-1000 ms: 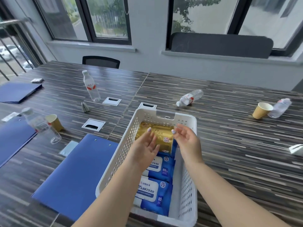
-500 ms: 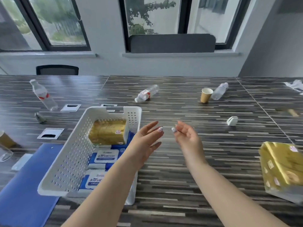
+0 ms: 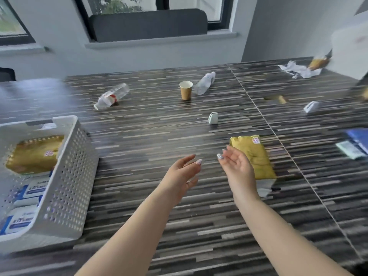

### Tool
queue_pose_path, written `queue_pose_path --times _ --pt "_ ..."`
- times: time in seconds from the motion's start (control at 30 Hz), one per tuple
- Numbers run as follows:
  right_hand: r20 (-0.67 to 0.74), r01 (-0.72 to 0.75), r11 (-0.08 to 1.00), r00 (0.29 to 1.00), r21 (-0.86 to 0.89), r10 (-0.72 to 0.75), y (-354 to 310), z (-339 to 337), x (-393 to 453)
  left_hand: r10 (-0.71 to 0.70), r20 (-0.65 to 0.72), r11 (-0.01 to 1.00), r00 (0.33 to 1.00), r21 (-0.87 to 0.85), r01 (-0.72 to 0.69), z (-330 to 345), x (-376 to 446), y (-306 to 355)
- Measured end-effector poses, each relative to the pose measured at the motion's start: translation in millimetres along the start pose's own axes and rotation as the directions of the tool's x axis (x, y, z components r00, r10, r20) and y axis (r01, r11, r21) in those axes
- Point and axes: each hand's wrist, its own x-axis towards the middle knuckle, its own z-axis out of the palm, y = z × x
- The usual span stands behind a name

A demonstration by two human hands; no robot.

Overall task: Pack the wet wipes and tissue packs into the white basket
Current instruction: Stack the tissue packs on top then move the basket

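Note:
The white perforated basket [image 3: 67, 176] stands at the left edge of the view. Inside it lie a gold tissue pack [image 3: 33, 154] and blue-and-white wet wipe packs [image 3: 22, 218]. A second gold tissue pack [image 3: 256, 156] lies on the table at centre right. My right hand [image 3: 237, 168] hovers open just left of this pack, partly covering its near left side. My left hand [image 3: 181, 176] is open over the bare table, between the basket and the pack. Both hands hold nothing.
Beyond my hands the dark striped table carries a lying water bottle [image 3: 111, 96], a paper cup [image 3: 186, 92], a crushed bottle [image 3: 205, 82] and a small white holder [image 3: 213, 118]. Crumpled paper [image 3: 298, 70] lies far right; blue folders [image 3: 358, 140] lie at the right edge.
My hands left the gold pack in the basket and swung right with the view. The basket slid to the left edge, and the second gold pack now lies beside my right hand.

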Motion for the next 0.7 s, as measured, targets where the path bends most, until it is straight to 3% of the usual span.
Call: queue_pose_path --times 0.3,0.53,0.7 --pt "-0.182 0.054 0.955 0.977 -0.292 -0.111 14 -105 34 -0.170 -0.009 0.973 0.985 0.156 0.169 85 38 -48" --pt "-0.116 -0.237 0.914 0.971 -0.328 0.210 37 -128 55 -0.329 -0.042 0.899 0.943 0.291 0.327 116 62 -67" --pt "-0.085 -0.269 0.907 0.963 -0.324 0.255 40 -124 57 -0.371 -0.022 0.904 0.928 0.221 0.367 117 68 -73"
